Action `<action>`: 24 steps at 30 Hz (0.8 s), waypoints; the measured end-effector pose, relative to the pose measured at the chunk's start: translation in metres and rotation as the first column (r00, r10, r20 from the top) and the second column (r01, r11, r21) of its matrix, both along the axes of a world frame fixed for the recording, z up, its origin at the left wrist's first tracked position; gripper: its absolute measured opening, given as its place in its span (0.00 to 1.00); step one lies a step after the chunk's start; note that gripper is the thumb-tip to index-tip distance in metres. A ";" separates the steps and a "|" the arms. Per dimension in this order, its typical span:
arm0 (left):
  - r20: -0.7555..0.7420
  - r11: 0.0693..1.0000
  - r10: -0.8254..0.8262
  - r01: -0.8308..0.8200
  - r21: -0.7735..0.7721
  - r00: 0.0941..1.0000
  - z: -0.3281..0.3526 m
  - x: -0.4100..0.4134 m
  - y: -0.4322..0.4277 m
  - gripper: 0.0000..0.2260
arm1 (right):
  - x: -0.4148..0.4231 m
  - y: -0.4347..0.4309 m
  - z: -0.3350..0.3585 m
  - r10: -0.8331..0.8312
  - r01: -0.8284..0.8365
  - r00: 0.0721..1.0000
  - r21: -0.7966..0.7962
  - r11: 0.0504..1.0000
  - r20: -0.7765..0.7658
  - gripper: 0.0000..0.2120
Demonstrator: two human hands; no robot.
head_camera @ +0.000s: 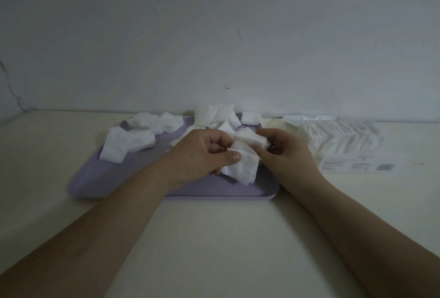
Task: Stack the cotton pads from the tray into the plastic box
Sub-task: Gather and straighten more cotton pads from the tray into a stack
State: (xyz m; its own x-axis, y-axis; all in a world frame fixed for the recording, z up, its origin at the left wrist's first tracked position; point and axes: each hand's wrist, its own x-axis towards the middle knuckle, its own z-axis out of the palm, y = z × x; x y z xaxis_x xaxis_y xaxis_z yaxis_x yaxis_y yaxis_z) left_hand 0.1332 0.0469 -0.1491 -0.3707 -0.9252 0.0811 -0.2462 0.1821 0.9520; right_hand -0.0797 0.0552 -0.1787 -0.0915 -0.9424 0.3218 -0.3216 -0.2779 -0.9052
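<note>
On cream table (214, 238), lilac tray (95, 178); just right of it, clear plastic box (345, 140) with pads packed inside. Above tray, left hand (202, 152) and right hand (285, 150) close together, fingers curled, pinching held pads (242, 166). Across tray, loose cotton pads (133, 140) in scattered heaps.

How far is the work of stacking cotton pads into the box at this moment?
Done: the clear plastic box right of the lilac rectangular tray already holds rows of white pads. In hand: the left hand and right hand together hold a bundle of white square cotton pads over the tray. Left: several loose pad piles lie on the tray.
</note>
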 end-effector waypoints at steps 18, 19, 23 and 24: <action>0.015 0.996 0.083 -0.083 -0.014 0.996 -0.006 -0.006 0.002 0.06 | 0.005 0.008 0.006 0.135 -0.142 0.973 0.028 0.989 0.187 0.13; 0.017 0.996 0.084 -0.083 -0.017 0.996 -0.006 -0.007 0.002 0.06 | 0.004 0.008 0.008 0.144 -0.158 0.963 0.042 0.987 0.229 0.11; 0.046 0.995 0.093 -0.092 -0.033 0.995 -0.005 -0.007 0.002 0.06 | 0.003 0.008 0.008 0.163 -0.184 0.955 0.061 0.981 0.247 0.07; 0.055 0.995 0.098 -0.096 -0.040 0.994 -0.005 -0.007 0.002 0.06 | 0.003 0.007 0.006 0.141 -0.161 0.964 0.072 0.984 0.226 0.11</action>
State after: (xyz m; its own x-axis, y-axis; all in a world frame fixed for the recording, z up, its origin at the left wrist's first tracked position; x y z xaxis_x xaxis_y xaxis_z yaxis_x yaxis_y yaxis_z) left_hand 0.1262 0.0491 -0.1545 -0.2847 -0.9537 0.0974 -0.3176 0.1897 0.9290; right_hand -0.0765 0.0620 -0.1730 -0.0053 -0.9746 0.2240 -0.0728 -0.2230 -0.9721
